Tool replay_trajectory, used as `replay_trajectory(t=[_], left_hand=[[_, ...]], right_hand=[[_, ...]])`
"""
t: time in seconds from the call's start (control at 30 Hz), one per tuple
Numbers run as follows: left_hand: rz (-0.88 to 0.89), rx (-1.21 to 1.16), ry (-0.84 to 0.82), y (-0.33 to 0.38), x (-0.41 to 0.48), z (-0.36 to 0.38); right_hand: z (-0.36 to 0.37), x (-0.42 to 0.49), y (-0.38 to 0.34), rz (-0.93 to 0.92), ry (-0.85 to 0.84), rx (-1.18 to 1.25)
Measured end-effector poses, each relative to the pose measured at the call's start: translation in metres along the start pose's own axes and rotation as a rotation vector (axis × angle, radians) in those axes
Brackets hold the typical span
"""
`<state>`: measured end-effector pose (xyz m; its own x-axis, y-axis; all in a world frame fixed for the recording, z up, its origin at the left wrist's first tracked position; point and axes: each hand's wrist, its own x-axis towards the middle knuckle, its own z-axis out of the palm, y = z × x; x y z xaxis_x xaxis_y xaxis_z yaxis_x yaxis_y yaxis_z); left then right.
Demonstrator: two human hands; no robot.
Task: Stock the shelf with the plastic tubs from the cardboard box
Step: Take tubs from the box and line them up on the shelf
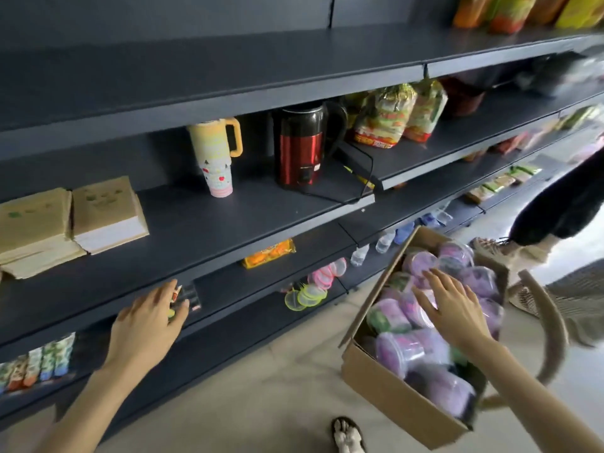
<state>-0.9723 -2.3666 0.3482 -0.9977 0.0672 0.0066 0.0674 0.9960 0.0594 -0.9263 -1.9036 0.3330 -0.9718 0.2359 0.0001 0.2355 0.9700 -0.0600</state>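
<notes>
Reaching into the cardboard box at four o'clock, the right hand is lying spread on the plastic tubs — gripping none; the left hand, fingers loose, is touching the shelf edge at eight o'clock.

The dark grey metal shelf carries two tan paper-covered book stacks at its left, a stack of patterned paper cups under a yellow handled mug, and a red and black electric kettle. On the pale tiled floor rests the open brown cardboard box of purple plastic tubs.
</notes>
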Motion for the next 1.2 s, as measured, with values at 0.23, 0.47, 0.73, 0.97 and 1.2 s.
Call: replay_trajectory(t=[0.23, 0.47, 0.73, 0.97, 1.2], left_hand=[[0.022, -0.137, -0.129, 0.143, 0.016, 0.061], [-0.007, -0.215, -0.375, 0.275, 0.017, 0.122], [0.125, -0.263, -0.549, 0.323, 0.017, 0.175], [0.172, -0.429, -0.560, 0.331, 0.039, 0.229], [0.140, -0.559, -0.543, 0.326, 0.038, 0.260]], right_hand=[[0.030, 0.029, 0.103, 0.091, -0.156, 0.048], [0.085, 0.056, 0.155, -0.029, -0.368, 0.075], [0.158, 0.091, 0.141, -0.402, -0.556, -0.042], [0.222, 0.143, 0.106, -0.527, -0.656, -0.314], [0.249, 0.159, 0.097, -0.565, -0.598, -0.443]])
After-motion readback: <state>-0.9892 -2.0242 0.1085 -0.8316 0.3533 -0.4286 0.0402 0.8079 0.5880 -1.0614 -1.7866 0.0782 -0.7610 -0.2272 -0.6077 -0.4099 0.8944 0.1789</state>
